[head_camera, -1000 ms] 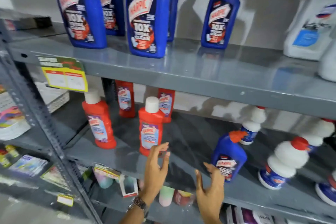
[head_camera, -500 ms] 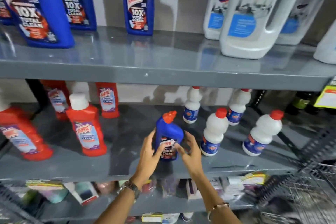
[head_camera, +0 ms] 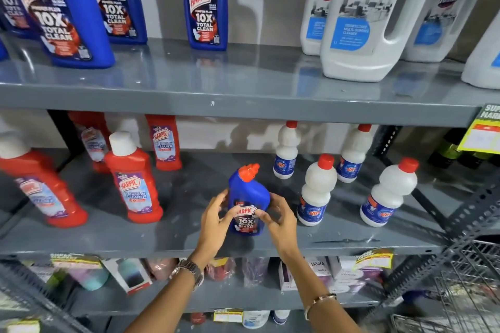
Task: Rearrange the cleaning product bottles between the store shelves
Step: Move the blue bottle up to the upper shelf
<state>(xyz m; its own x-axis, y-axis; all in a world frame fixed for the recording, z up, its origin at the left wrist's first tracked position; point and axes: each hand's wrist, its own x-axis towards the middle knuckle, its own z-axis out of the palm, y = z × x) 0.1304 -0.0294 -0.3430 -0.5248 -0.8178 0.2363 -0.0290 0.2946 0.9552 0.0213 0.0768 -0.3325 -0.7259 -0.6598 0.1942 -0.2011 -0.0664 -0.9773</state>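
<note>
Blue glossy plastic fills our grasp: the left hand (head_camera: 215, 220) and the right hand (head_camera: 278, 220) cup the small blue bottle (head_camera: 247, 201) from either side, fingers curled on its label, its base on or just above the middle shelf (head_camera: 189, 240). We judge it light but slick, a stiff moulded shell with liquid inside; the wide lower body is the place to grip, not the angled red cap (head_camera: 249, 170). Left of the bottle stand red bottles (head_camera: 135, 184), right of it white bottles (head_camera: 315, 192); above it, the upper shelf (head_camera: 243, 97) carries larger blue bottles (head_camera: 204, 0).
</note>
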